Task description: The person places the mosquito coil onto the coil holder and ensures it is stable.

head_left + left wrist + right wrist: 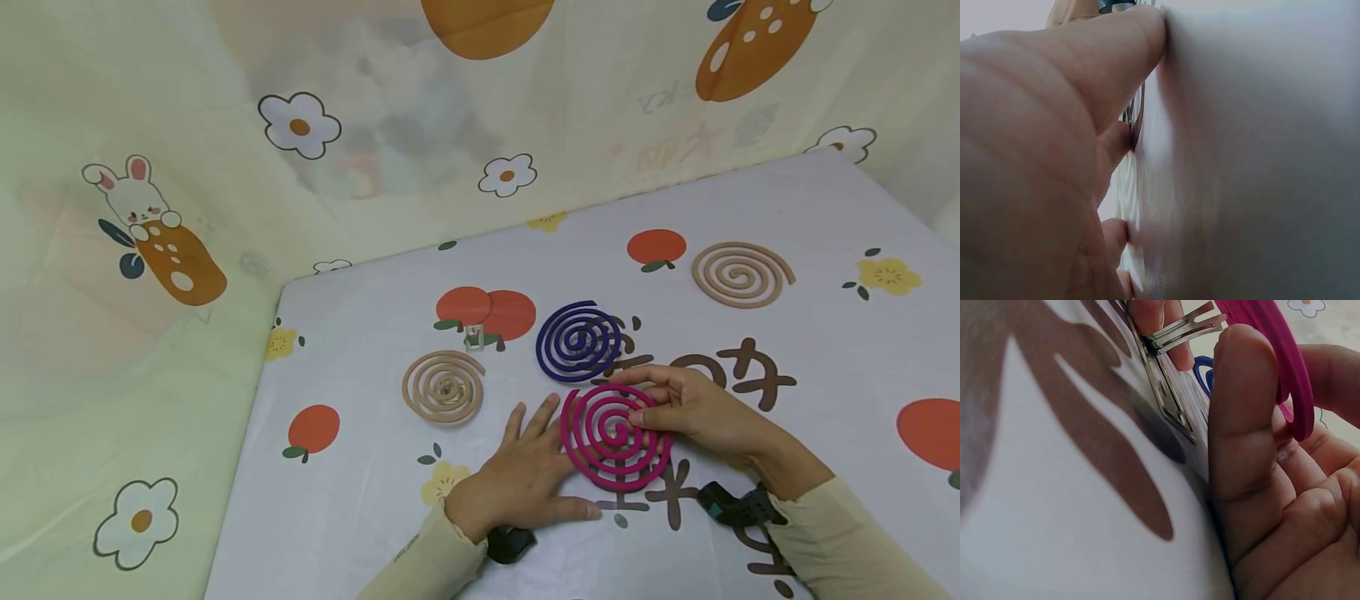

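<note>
Right hand (pixel 693 408): thumb and fingers were drawn into a narrow pinch, by which the pink coil was held.
Pink coil (pixel 617 433): it was kept raised off the table, over the left hand's fingers and near the blue coil.
Metal stand (pixel 1200 332): its base was laid on the table and its forked prong was pointed toward the pink coil; whether the two were joined could not be told.
Left hand (pixel 525 479): it was spread wide, fingers straight, and pressed to the table, partly covered by the pink coil.
Blue coil (pixel 577 340): it was laid just beyond the right fingertips, across printed characters.
Left tan coil (pixel 442 385): it was set left of the blue one, with metal shown at its centre.
Small stand (pixel 474 337): it was placed on printed oranges.
Right tan coil (pixel 738 275): it was laid at the far right.
Brown lettering (pixel 753 372): large characters were printed on the tablecloth (pixel 360 333), partly covered by hands and coils.
Sleeve lettering (pixel 407 547): it was too small to be read.
</note>
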Demonstrator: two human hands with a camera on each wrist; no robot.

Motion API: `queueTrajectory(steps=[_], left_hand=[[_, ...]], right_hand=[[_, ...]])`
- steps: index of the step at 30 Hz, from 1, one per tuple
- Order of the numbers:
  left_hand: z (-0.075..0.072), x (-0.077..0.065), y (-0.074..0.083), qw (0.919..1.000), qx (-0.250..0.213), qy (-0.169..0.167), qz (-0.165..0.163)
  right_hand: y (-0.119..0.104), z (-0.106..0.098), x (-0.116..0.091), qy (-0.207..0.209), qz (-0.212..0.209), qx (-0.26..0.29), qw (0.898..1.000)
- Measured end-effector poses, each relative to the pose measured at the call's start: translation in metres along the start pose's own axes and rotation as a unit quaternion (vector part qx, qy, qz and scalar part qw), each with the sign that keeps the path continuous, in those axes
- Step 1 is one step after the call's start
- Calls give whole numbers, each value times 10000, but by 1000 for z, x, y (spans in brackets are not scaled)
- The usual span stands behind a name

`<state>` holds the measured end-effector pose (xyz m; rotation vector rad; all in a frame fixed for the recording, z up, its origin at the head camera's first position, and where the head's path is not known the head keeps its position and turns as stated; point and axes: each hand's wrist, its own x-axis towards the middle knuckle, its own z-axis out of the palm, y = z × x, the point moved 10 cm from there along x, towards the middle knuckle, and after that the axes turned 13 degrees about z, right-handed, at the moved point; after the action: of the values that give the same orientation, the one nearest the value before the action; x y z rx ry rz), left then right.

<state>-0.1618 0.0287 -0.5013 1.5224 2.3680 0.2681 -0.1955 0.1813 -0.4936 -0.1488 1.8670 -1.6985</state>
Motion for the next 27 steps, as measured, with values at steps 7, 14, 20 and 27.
queueTrajectory(steps=[7,14,20,27], left_hand=[[-1,0,1,10000,55,28,22],[-1,0,2,9999,154,22,62],[-1,0,1,9999,103,6,46],[0,0,1,10000,72,-18,28]], right_hand=[[0,0,0,-15,-30,63,10000],[1,-1,0,52,-20,106,9999],[1,-1,0,4,-39,129,9999],[1,0,0,-27,-29,113,9999]])
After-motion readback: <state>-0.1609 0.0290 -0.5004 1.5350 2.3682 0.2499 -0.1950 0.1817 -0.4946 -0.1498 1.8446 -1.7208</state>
